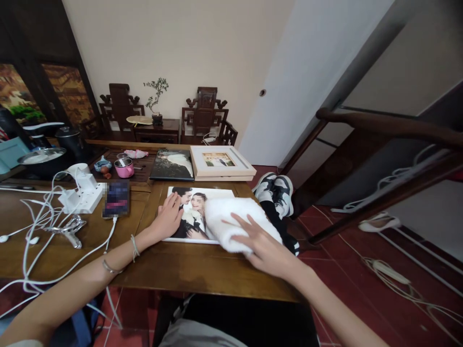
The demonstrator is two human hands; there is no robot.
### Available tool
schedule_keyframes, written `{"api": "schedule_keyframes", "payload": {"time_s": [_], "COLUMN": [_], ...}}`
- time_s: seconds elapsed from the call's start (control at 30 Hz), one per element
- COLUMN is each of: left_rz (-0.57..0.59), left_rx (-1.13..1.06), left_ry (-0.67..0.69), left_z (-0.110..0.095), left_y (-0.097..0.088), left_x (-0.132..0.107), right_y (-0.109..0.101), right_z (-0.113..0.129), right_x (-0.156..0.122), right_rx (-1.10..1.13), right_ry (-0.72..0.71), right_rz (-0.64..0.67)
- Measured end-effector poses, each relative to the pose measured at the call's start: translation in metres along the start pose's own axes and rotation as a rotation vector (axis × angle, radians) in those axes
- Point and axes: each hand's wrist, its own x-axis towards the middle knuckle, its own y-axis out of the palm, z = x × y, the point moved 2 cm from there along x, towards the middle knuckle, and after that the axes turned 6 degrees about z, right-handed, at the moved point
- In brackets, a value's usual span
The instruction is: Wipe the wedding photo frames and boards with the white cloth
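Observation:
A white-edged photo panel [191,235] with a picture of a couple lies flat on the wooden table. My left hand [169,214] rests on its left side, fingers stretched out over the surface. Across its right part and beyond its edge lies a fluffy white cloth [231,205]. My right hand [256,238] presses down on this cloth with its fingers spread. The cloth hides the right part of the picture.
Behind the panel stand a dark photo panel [171,165] and a pale framed photo [224,161]. To the left are a phone [115,198], a white power strip [85,193], tangled white cables and a pink cup [124,168]. Patterned shoes [277,193] show past the table's right edge.

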Motion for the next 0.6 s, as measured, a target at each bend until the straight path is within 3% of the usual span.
{"api": "schedule_keyframes", "payload": {"time_s": [0.17, 0.3, 0.4, 0.6], "left_rz": [0.049, 0.002, -0.040, -0.050], "left_rx": [-0.006, -0.058, -0.087, -0.060], "left_ry": [-0.012, -0.029, -0.044, -0.028], "left_z": [-0.003, -0.005, -0.005, -0.002], "left_y": [-0.005, -0.006, -0.004, 0.000], "left_x": [-0.001, -0.003, -0.004, -0.002], "right_y": [-0.011, -0.014, -0.009, 0.001], "right_z": [-0.060, -0.074, -0.056, 0.017], "right_x": [0.071, 0.087, 0.064, -0.021], "right_rx": [-0.007, -0.003, 0.015, 0.052], "right_ry": [0.095, 0.122, 0.118, 0.009], "right_rz": [-0.062, -0.080, -0.078, 0.003]}}
